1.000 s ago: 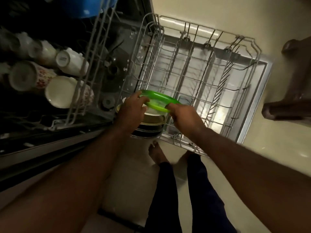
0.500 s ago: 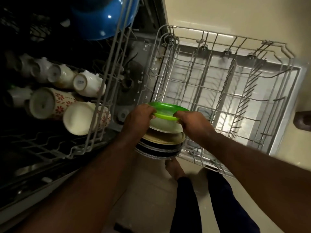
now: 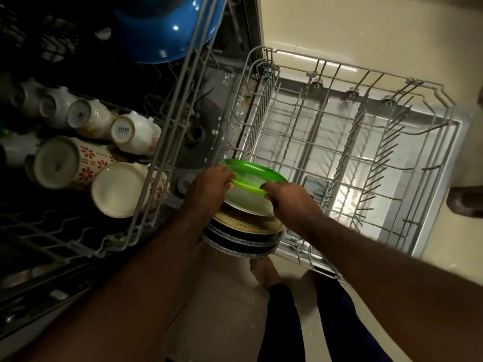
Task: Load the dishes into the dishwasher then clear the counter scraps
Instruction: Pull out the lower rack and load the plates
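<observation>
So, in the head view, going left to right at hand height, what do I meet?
Flowered mug, cream cup, left hand, green plate, right hand, lower rack.

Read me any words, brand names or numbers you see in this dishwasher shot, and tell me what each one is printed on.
"SISTA": on the round base of the white cup lying in the upper rack.
A finer line beneath that word: too small to read.
Nothing readable shows on the green plate or on the other cups.
</observation>
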